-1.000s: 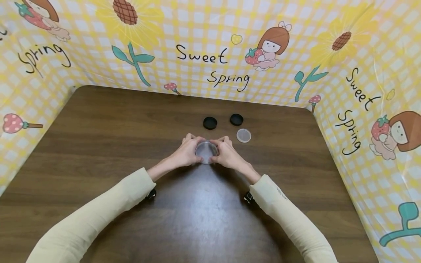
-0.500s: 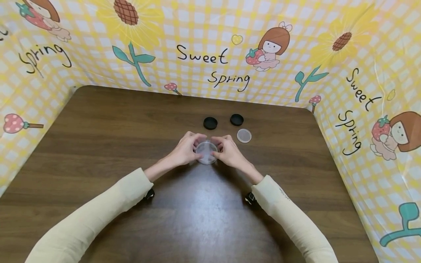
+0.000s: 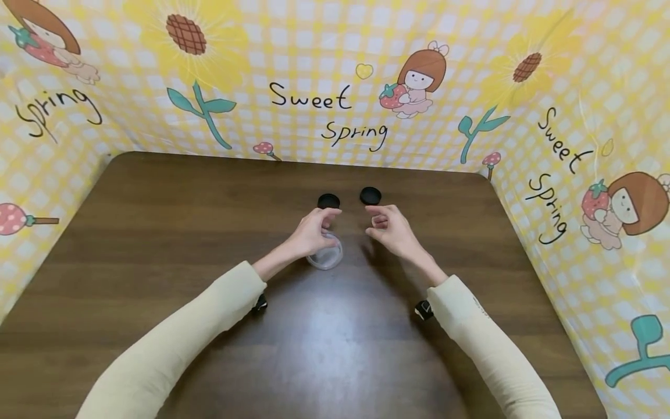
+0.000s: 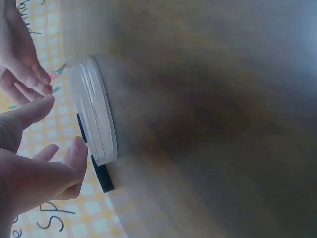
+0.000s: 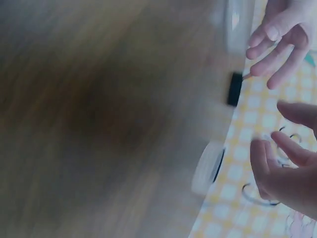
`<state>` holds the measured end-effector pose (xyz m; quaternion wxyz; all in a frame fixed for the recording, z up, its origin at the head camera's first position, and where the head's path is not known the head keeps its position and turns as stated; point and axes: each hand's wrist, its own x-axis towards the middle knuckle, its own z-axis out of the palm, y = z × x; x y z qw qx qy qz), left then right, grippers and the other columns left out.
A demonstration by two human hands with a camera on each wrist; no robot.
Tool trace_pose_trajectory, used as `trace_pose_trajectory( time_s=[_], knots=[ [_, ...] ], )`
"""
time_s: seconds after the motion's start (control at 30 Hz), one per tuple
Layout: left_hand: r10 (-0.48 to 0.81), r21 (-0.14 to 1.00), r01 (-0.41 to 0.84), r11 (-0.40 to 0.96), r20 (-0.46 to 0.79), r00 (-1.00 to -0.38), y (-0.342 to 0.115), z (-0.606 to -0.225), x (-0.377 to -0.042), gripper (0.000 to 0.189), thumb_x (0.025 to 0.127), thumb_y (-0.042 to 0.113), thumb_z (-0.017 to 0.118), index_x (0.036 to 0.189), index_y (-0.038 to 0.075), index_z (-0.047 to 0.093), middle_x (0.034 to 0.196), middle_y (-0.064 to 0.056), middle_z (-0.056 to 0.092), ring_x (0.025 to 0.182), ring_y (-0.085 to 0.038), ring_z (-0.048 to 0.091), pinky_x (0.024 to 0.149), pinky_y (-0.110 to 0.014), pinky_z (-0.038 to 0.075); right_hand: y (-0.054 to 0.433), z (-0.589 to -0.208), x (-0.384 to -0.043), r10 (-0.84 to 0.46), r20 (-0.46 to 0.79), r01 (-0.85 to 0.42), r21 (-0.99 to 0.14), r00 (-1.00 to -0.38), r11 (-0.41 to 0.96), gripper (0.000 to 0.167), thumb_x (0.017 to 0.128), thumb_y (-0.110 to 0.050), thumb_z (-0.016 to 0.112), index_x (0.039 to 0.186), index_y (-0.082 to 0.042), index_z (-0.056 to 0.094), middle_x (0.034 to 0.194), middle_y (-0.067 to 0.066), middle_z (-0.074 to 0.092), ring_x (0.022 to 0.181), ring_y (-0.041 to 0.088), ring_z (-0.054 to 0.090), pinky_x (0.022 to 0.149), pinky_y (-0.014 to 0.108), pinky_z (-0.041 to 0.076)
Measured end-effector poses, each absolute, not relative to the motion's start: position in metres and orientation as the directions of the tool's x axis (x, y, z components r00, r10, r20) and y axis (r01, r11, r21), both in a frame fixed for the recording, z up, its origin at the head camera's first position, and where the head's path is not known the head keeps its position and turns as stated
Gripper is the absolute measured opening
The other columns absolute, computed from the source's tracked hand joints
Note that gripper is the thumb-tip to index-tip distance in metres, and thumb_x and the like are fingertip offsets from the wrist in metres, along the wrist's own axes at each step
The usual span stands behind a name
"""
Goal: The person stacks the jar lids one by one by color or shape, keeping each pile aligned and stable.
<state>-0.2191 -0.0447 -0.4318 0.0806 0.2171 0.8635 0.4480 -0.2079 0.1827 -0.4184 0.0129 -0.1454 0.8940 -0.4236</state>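
Clear dish: the round clear dish point(image 3: 323, 256) lies flat on the tabletop point(image 3: 209, 203), partly covered by the left hand at its 11 to 1 o'clock rim.
Left hand: the left hand point(image 3: 311, 234) reaches over the dish with thumb and fingers apart and loosely bent, gripping nothing; whether a fingertip touches the rim, I cannot tell.
Right hand: the right hand point(image 3: 394, 231) is apart from the dish, between its 2 and 3 o'clock, thumb and fingers spread with a gap between them, pinching nothing.
Black caps: the left black cap point(image 3: 328, 201) sits at the dish's 12 o'clock, just beyond the left fingertips; the right black cap point(image 3: 370, 195) sits between 1 and 2 o'clock, just beyond the right fingertips.
Clear disc: the thin clear disc point(image 5: 204, 169) lies near the right black cap, at about the dish's 2 o'clock; the right hand hides most of it from the head view.
Sleeves: the cream sleeves come in from 7 and 5 o'clock.
Backdrop: a yellow-and-white checked cloth point(image 3: 303, 35) rises beyond the tabletop at 12 o'clock, printed "Sweet Spring".
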Motion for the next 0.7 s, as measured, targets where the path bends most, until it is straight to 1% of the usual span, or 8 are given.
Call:
trace_pose_trajectory(
  time_s=[0.13, 0.27, 0.4, 0.47, 0.63, 0.7],
  knots=[
    [0.453, 0.815, 0.282, 0.506, 0.027, -0.891, -0.026, -0.429, -0.229, 0.068, 0.078, 0.002, 0.079, 0.139, 0.002, 0.049, 0.124, -0.023, 0.05, 0.107, -0.033, 0.055, 0.089, -0.034, 0.05, 0.199, -0.42, -0.214, -0.226, 0.117, -0.235, -0.749, -0.967, 0.619, 0.048, 0.085, 0.0, 0.07, 0.131, 0.002, 0.056, 0.121, 0.023, 0.046, 0.107, 0.037, 0.055, 0.094, 0.043, 0.046],
    [0.467, 0.82, 0.271, 0.504, 0.005, -0.884, -0.004, -0.424, -0.237, 0.067, 0.079, 0.003, 0.078, 0.139, 0.004, 0.049, 0.128, -0.023, 0.051, 0.109, -0.032, 0.054, 0.09, -0.034, 0.048, 0.214, -0.42, -0.222, -0.222, 0.097, -0.219, -0.743, -0.97, 0.632, 0.05, 0.085, 0.003, 0.07, 0.132, 0.005, 0.054, 0.123, 0.024, 0.044, 0.109, 0.039, 0.052, 0.095, 0.046, 0.045],
    [0.473, 0.811, 0.247, 0.531, -0.042, -0.88, 0.019, -0.425, -0.243, 0.067, 0.08, 0.005, 0.077, 0.14, 0.005, 0.049, 0.13, -0.022, 0.051, 0.11, -0.032, 0.052, 0.09, -0.036, 0.047, 0.226, -0.422, -0.229, -0.224, 0.062, -0.194, -0.746, -0.973, 0.637, 0.054, 0.084, 0.004, 0.07, 0.134, 0.007, 0.051, 0.127, 0.026, 0.04, 0.111, 0.04, 0.051, 0.096, 0.047, 0.044],
    [0.469, 0.795, 0.24, 0.557, -0.062, -0.881, 0.028, -0.427, -0.246, 0.068, 0.08, 0.007, 0.078, 0.141, 0.006, 0.048, 0.131, -0.021, 0.05, 0.113, -0.031, 0.05, 0.093, -0.038, 0.044, 0.231, -0.424, -0.232, -0.225, 0.031, -0.17, -0.754, -0.974, 0.634, 0.056, 0.084, 0.006, 0.069, 0.136, 0.008, 0.048, 0.13, 0.027, 0.037, 0.113, 0.041, 0.05, 0.096, 0.047, 0.044],
    [0.423, 0.772, 0.227, 0.593, -0.059, -0.904, 0.044, -0.433, -0.253, 0.07, 0.075, 0.006, 0.081, 0.138, 0.003, 0.05, 0.132, -0.018, 0.052, 0.123, -0.029, 0.043, 0.104, -0.039, 0.033, 0.24, -0.43, -0.238, -0.211, -0.054, -0.095, -0.767, -0.976, 0.634, 0.06, 0.085, 0.005, 0.068, 0.14, 0.005, 0.045, 0.134, 0.027, 0.034, 0.116, 0.041, 0.048, 0.097, 0.045, 0.044],
    [0.395, 0.78, 0.201, 0.592, -0.063, -0.916, 0.048, -0.436, -0.255, 0.07, 0.075, 0.004, 0.081, 0.137, 0.003, 0.05, 0.132, -0.019, 0.051, 0.124, -0.03, 0.041, 0.104, -0.039, 0.033, 0.242, -0.433, -0.239, -0.212, -0.076, -0.077, -0.772, -0.974, 0.631, 0.059, 0.085, 0.005, 0.068, 0.14, 0.004, 0.045, 0.134, 0.027, 0.034, 0.116, 0.04, 0.049, 0.096, 0.045, 0.044]
  ],
)
